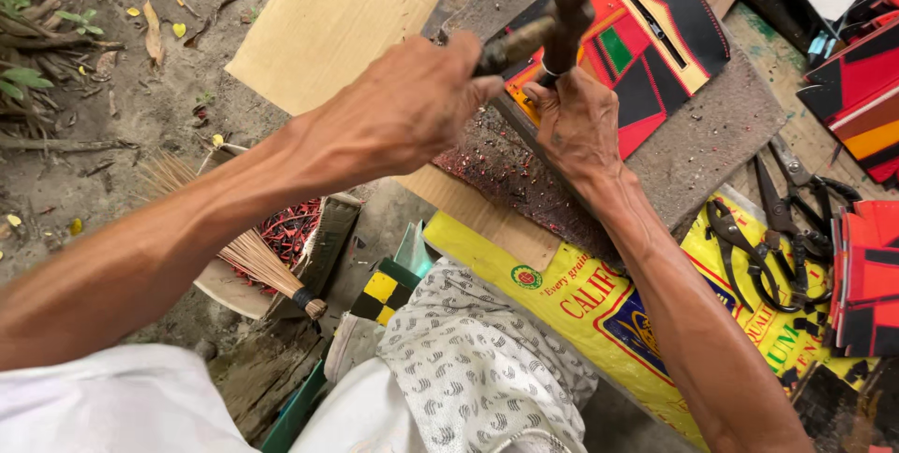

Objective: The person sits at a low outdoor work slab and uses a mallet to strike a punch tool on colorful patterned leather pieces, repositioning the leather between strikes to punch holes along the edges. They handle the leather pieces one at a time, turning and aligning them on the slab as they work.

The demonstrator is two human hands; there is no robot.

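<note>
Pouch (pixel 655 31) lies on slab (pixel 712 144); scissors (pixel 796 219) lie right of it.

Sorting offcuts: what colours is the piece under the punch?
Red, black, yellow and green patchwork panel, head view.

Grey pad (pixel 712 148) under patchwork piece (pixel 646 50)

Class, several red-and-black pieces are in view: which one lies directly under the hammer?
The patchwork piece with the green patch, on the grey mat; the others sit stacked along the right edge.
</note>
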